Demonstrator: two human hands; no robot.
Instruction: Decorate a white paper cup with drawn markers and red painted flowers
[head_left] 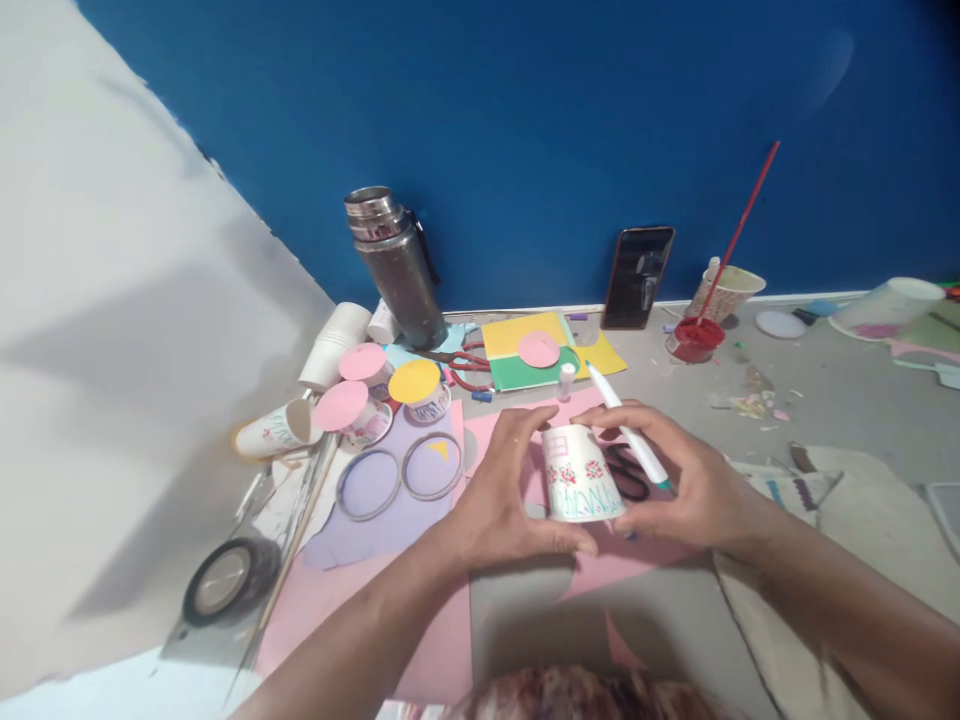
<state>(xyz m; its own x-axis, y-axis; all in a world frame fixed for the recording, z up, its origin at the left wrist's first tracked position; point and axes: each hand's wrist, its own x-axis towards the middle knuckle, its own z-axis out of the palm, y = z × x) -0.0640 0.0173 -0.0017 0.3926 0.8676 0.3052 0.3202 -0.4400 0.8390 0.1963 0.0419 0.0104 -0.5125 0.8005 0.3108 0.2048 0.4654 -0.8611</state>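
A small white paper cup [582,480] is held upside down between my two hands. Drawn on its side are a pink window, red flowers and blue-green grass strokes. My left hand [510,490] grips it from the left, thumb near the lower rim and fingers at the top. From the right, my right hand [675,475] steadies the cup with fingertips and thumb. A white marker [630,425] with a teal tip lies across the right hand's fingers, its tip pointing up and away. Behind the cup, black scissor handles [628,472] show partly.
Lidded cups [420,390] and stacked cups [335,345] stand at left, beside a steel flask [396,270]. Two grey rings [367,485] lie on purple paper. A phone [639,278] leans against the blue wall. A red pot [695,340] holds a stick. Cloth [885,520] lies at right.
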